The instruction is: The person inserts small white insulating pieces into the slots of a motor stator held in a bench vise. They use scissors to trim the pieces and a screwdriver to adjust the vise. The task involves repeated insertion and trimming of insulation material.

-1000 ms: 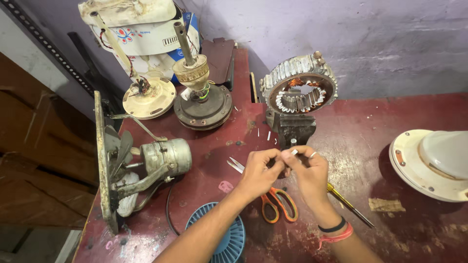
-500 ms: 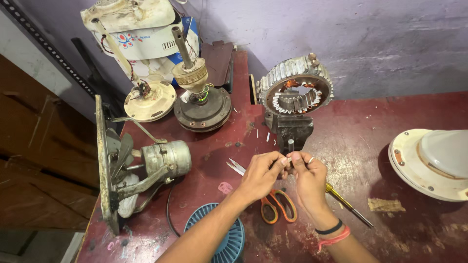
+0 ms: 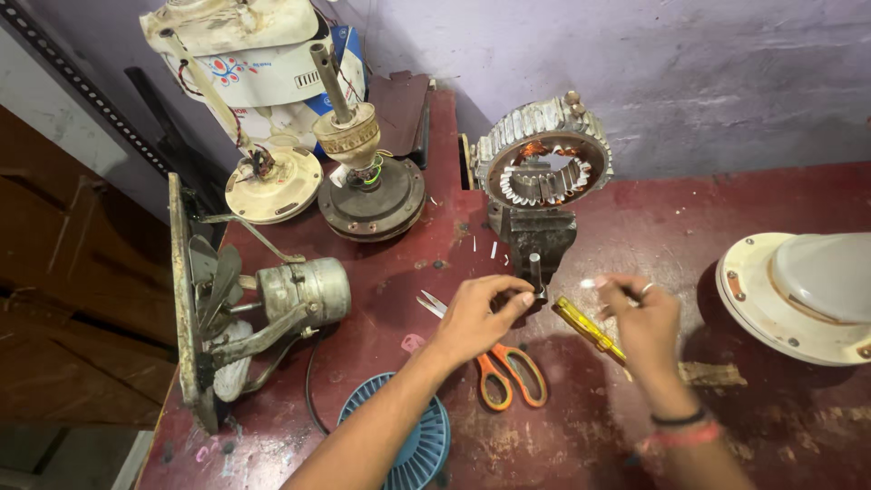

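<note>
My left hand (image 3: 474, 318) is curled, its thumb and fingertips together beside the short metal handle (image 3: 535, 270) of a small dark vise (image 3: 535, 234); I see nothing in it. My right hand (image 3: 642, 319) pinches a small white piece (image 3: 590, 283) between its fingertips, to the right of the vise. The vise clamps a round motor stator (image 3: 544, 163) with copper windings, standing on edge. Orange-handled scissors (image 3: 510, 374) lie under my left hand. A yellow screwdriver (image 3: 588, 327) lies between my hands.
On the red worktable (image 3: 771, 426) are a fan motor with a wire guard (image 3: 272, 308) at left, a blue fan grille (image 3: 413, 445) at the near edge, a ceiling-fan motor (image 3: 367, 195), a white fan body (image 3: 254, 54) behind, and a cream round cover (image 3: 798, 295) at right.
My hands, which were together on the small white piece in front of the vise, have parted. The right hand has drawn right with the piece; the left stays by the vise handle.
</note>
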